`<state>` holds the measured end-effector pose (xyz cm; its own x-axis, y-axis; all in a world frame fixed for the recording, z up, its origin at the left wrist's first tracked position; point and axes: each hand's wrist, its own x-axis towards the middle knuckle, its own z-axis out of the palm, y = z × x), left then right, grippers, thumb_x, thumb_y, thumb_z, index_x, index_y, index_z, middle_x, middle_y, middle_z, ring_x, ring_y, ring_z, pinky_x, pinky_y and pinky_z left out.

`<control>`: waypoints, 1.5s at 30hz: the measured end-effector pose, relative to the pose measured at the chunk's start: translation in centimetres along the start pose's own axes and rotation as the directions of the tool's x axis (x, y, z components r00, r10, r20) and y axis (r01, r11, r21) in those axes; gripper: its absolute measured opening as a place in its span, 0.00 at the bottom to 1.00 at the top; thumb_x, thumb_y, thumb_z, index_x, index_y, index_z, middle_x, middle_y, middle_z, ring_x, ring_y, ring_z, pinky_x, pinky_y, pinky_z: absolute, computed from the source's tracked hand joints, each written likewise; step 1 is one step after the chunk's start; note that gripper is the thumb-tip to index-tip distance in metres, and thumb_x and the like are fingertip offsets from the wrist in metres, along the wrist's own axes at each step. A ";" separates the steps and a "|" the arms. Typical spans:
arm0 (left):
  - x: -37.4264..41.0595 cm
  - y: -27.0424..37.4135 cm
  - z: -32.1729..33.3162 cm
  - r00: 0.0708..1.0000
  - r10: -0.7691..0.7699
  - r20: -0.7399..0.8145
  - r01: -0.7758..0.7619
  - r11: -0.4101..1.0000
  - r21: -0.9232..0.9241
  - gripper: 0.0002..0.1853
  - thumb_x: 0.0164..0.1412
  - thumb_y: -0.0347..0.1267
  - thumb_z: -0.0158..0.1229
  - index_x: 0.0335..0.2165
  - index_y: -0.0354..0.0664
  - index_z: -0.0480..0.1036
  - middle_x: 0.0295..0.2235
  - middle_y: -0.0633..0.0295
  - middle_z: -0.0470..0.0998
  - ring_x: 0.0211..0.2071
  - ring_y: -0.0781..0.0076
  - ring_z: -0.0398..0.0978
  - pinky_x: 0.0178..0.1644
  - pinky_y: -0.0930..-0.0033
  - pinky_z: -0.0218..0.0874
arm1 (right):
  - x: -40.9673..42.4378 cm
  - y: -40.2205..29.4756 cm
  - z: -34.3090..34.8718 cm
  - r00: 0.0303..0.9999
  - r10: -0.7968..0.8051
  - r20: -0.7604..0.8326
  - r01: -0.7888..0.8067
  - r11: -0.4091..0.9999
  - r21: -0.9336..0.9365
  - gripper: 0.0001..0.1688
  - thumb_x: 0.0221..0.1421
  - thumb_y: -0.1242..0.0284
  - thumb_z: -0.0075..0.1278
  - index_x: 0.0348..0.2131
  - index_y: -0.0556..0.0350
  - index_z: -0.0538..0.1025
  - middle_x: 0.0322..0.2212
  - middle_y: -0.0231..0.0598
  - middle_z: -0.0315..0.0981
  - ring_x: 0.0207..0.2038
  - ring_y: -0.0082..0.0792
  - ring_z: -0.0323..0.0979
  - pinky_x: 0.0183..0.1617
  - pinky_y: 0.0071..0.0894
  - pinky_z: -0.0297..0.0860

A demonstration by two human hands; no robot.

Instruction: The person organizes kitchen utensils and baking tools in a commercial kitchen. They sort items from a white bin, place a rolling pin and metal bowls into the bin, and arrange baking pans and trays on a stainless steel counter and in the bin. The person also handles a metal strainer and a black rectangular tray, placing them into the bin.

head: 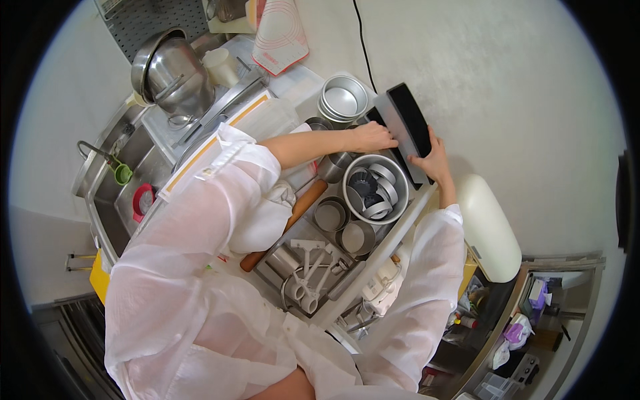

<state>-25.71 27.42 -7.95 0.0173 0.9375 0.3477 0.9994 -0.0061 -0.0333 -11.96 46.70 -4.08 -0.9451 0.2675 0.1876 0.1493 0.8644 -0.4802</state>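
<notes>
My right hand (432, 156) grips a long rectangular tin, probably a loaf pan (402, 122), with a grey side and a black face. The tin stands tilted on its long side near the wall. My left hand (372, 137) reaches across with curled fingers against the tin's near side, beside another dark tin (375, 116); its exact hold is hidden. Just below the hands, a round metal cake tin (350, 212) holds several small moulds, some black and fluted. Round metal rings (331, 214) stand next to it. Stacked round tins (344, 97) stand above my left hand.
An open drawer (345, 287) holds a clear tray of white utensils. A wooden rolling pin (305, 205) lies beside the rings. At left are a steel sink (122, 210) and large steel bowls (175, 75). A cream rounded appliance or bin (487, 225) stands at right.
</notes>
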 end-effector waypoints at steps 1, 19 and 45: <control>-0.6 -0.2 0.4 0.998 -0.063 0.019 0.064 0.991 -0.116 0.09 0.50 0.33 0.54 0.31 0.42 0.69 0.23 0.54 0.75 0.28 0.53 0.76 0.27 0.56 0.67 | 0.0 -0.3 0.0 1.000 -0.009 0.021 0.010 0.999 -0.040 0.62 0.26 0.61 0.65 0.61 0.47 0.53 0.48 0.52 0.59 0.52 0.50 0.60 0.57 0.45 0.57; -6.5 -9.9 -10.9 0.626 -0.780 -0.001 0.777 0.623 -0.086 0.19 0.49 0.43 0.56 0.40 0.47 0.75 0.35 0.55 0.78 0.37 0.58 0.76 0.41 0.57 0.67 | -0.1 -2.6 1.3 0.982 0.100 0.161 -0.004 0.861 -0.509 0.63 0.29 0.63 0.64 0.62 0.36 0.48 0.54 0.50 0.52 0.58 0.52 0.52 0.57 0.53 0.58; -9.8 -17.5 -6.3 0.632 -0.702 0.328 0.653 0.711 0.262 0.34 0.57 0.48 0.50 0.56 0.39 0.58 0.43 0.42 0.73 0.44 0.46 0.72 0.47 0.54 0.62 | -55.4 5.6 7.3 0.313 0.898 -0.309 -0.477 0.430 0.767 0.17 0.58 0.70 0.48 0.43 0.65 0.73 0.35 0.39 0.74 0.36 0.25 0.69 0.43 0.23 0.65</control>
<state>-43.22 16.14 -4.83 -0.7000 0.7112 -0.0646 0.7140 0.6988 -0.0425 39.12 33.63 -23.38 -0.0716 0.9916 -0.1080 0.2916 -0.0827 -0.9529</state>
